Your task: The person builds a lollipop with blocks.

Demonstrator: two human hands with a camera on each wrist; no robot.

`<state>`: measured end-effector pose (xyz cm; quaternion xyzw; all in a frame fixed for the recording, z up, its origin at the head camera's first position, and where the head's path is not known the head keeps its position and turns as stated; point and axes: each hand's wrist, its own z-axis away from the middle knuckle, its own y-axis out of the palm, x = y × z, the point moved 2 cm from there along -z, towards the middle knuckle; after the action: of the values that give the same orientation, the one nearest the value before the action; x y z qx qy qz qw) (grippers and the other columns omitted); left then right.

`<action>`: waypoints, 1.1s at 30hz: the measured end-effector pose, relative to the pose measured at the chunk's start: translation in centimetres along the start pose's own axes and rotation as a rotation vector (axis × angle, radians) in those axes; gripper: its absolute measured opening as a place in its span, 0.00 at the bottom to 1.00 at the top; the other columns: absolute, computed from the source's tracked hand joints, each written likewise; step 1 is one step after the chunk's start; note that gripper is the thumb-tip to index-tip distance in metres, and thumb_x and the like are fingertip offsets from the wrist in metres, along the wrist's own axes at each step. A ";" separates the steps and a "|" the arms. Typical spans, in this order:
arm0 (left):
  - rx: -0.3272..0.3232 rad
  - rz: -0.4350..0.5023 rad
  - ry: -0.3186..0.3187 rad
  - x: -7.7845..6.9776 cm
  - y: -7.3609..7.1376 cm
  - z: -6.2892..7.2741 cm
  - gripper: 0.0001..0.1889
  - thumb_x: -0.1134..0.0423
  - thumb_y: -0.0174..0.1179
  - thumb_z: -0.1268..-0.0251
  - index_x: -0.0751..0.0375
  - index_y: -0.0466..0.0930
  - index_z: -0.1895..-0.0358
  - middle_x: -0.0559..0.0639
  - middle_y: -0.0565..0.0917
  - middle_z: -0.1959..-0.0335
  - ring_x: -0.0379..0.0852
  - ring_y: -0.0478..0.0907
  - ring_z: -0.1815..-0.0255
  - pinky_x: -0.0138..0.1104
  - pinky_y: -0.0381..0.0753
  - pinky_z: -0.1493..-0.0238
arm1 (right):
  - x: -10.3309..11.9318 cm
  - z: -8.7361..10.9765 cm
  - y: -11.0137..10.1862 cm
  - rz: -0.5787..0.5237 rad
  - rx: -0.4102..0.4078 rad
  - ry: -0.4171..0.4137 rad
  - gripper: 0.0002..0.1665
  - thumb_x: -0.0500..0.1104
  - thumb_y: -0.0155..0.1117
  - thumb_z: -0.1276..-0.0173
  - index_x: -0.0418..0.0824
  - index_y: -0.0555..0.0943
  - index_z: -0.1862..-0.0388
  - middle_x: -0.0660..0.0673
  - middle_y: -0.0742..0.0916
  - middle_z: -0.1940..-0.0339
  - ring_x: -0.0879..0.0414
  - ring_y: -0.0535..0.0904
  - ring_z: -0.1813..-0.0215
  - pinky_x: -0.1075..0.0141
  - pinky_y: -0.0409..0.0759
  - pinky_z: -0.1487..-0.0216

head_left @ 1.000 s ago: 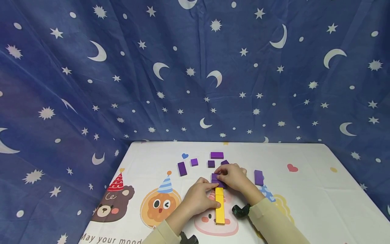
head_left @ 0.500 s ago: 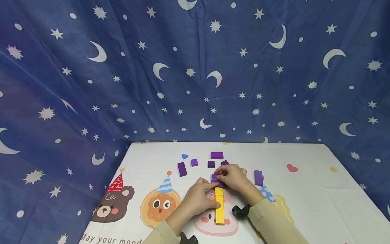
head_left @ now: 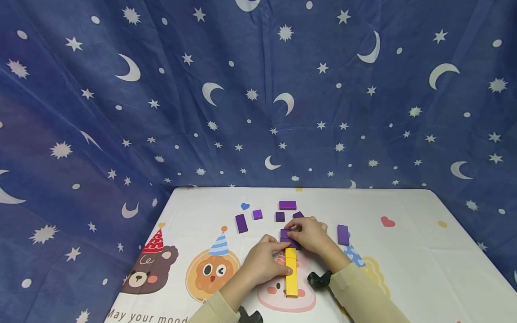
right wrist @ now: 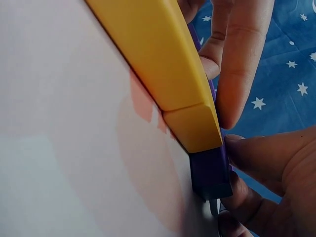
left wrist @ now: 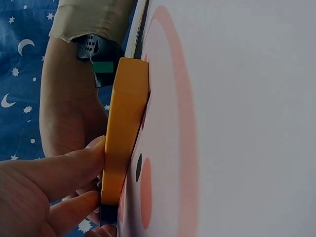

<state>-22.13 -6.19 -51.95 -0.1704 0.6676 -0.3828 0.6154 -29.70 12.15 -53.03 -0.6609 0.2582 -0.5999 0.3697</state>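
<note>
— What have your hands got hold of?

— My right hand (head_left: 310, 234) has its fingers curled over a purple block (head_left: 287, 237), pinching it at the far end of the yellow strip (head_left: 291, 272). My left hand (head_left: 264, 264) lies alongside that strip, fingers fairly straight, the tips pressing its left edge and reaching up to the purple piece.

— How does the yellow strip look?

— Long, flat and bright yellow, lying lengthwise away from me on the white tablecloth (head_left: 404, 255), over a pink cartoon face. From the right wrist view, a seam shows it as two pieces set end to end: a long one and a short one (right wrist: 195, 126). The purple block (right wrist: 211, 174) butts against the short one's end. It is dark violet, with squared edges, and looks about as thick as the yellow.

— And from the left wrist?

— The yellow strip (left wrist: 124, 128) shows edge-on, lying flat on the cloth, my fingertips (left wrist: 84, 160) against its side.

— Anything else around?

— Loose purple pieces lie beyond my hands: a wide one (head_left: 287, 205) farthest off, two small squares (head_left: 257, 214) (head_left: 280, 216), a slanted bar (head_left: 241, 223) to the left, and an upright-lying bar (head_left: 343, 234) to the right. Cartoon animals in party hats are printed on the cloth, and a blue star-and-moon cloth (head_left: 258, 89) hangs behind.
</note>
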 end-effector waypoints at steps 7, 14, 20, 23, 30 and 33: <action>0.001 0.004 0.001 0.0 -0.1 -0.1 0.39 0.50 0.87 0.56 0.40 0.87 0.33 0.41 0.75 0.55 0.40 0.70 0.60 0.32 0.71 0.58 | 0.0 0.1 0.0 -0.006 -0.001 -0.002 0.05 0.47 0.77 0.31 0.59 0.92 0.59 0.55 0.82 0.75 0.53 0.75 0.54 0.40 0.58 0.44; 0.004 0.022 -0.007 -0.1 -0.1 -0.1 0.39 0.51 0.87 0.56 0.39 0.87 0.33 0.41 0.75 0.55 0.40 0.70 0.60 0.32 0.70 0.59 | 0.0 0.0 0.0 -0.010 0.003 0.002 0.05 0.47 0.77 0.31 0.59 0.92 0.59 0.55 0.82 0.75 0.53 0.75 0.54 0.40 0.58 0.44; 0.001 0.019 -0.001 0.1 0.0 -0.2 0.39 0.50 0.87 0.57 0.38 0.87 0.34 0.40 0.75 0.54 0.39 0.71 0.59 0.32 0.71 0.57 | -0.1 0.1 0.0 -0.019 0.004 0.012 0.06 0.48 0.77 0.31 0.60 0.92 0.58 0.56 0.85 0.71 0.53 0.76 0.52 0.39 0.58 0.41; 0.000 0.015 -0.003 0.2 0.0 -0.2 0.39 0.50 0.87 0.57 0.38 0.87 0.34 0.40 0.75 0.54 0.40 0.71 0.58 0.33 0.72 0.56 | -0.1 0.1 -0.1 -0.030 0.006 0.011 0.06 0.47 0.77 0.30 0.60 0.92 0.57 0.57 0.86 0.70 0.53 0.77 0.51 0.39 0.58 0.41; 0.001 0.019 -0.013 0.1 0.1 -0.1 0.39 0.50 0.87 0.57 0.38 0.87 0.34 0.40 0.74 0.54 0.40 0.71 0.57 0.33 0.73 0.54 | -0.3 0.0 -0.4 -0.079 0.006 0.007 0.08 0.44 0.75 0.29 0.57 0.92 0.54 0.56 0.88 0.68 0.56 0.82 0.56 0.41 0.60 0.41; 0.002 0.026 -0.019 0.1 0.1 -0.1 0.39 0.50 0.87 0.57 0.38 0.87 0.34 0.40 0.74 0.54 0.40 0.72 0.57 0.33 0.73 0.54 | -0.5 -0.1 -0.5 -0.091 0.005 0.019 0.08 0.43 0.75 0.29 0.56 0.92 0.54 0.55 0.89 0.68 0.56 0.82 0.57 0.40 0.63 0.41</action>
<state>-22.26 -6.19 -52.06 -0.1646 0.6636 -0.3739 0.6267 -29.89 12.82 -52.90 -0.6653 0.2299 -0.6229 0.3413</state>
